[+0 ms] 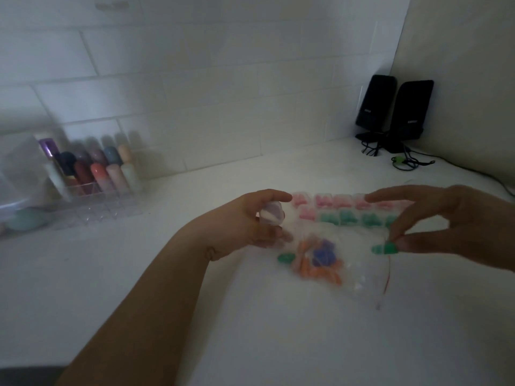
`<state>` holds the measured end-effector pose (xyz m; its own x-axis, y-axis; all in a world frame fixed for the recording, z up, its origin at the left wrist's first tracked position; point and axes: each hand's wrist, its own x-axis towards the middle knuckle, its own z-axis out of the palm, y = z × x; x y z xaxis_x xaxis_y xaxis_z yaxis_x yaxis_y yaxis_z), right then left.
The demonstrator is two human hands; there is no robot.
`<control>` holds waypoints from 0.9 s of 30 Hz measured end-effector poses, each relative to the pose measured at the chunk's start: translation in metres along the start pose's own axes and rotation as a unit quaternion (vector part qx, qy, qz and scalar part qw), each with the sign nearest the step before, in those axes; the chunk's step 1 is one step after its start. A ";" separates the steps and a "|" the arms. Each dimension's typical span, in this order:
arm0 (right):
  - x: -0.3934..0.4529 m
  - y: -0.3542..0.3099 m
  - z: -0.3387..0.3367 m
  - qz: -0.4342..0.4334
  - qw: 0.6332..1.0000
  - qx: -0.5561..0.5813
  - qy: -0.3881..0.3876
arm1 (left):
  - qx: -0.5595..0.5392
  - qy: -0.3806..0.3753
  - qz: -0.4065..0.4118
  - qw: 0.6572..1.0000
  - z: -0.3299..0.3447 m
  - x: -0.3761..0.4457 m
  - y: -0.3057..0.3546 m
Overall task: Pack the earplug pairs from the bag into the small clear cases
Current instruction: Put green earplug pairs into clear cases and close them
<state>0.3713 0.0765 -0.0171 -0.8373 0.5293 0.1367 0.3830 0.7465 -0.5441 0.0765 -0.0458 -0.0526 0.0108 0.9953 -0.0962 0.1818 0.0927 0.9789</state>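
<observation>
The whole view is blurring, so small details are hard to make out. The left hand (259, 218) is curling around a small clear case (271, 214), its contents unreadable. The right hand (434, 221) is pinching a green earplug (384, 248) over the bag (331, 260), which is lying mid-surface holding orange and purple plugs. Filled cases (354, 210) are lining up behind it. Another green earplug (286, 258) is lying beside the bag. The white surface (223, 316) is stretching bare toward the near edge.
</observation>
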 end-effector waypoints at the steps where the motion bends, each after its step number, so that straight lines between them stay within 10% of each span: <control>1: -0.002 0.001 -0.004 -0.004 0.999 0.043 0.003 | -0.007 0.001 0.007 1.000 -0.001 0.000 0.002; 5: 0.002 -0.022 0.008 -0.050 0.964 0.224 0.133 | 0.011 0.027 0.051 0.998 -0.001 -0.001 0.009; 13: 0.012 -0.072 0.050 -0.181 0.926 0.074 0.322 | 0.103 0.052 0.106 0.988 0.010 -0.002 0.018; 27: 0.027 -0.069 0.090 -0.112 0.956 -0.044 0.269 | -0.140 -0.112 0.017 0.984 0.019 -0.008 0.023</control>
<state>0.2874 0.0027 -0.0508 -0.5887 0.4659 0.6606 0.2688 0.8835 -0.3836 0.0994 -0.0520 -0.0328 0.2341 0.9698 -0.0685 -0.0991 0.0939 0.9906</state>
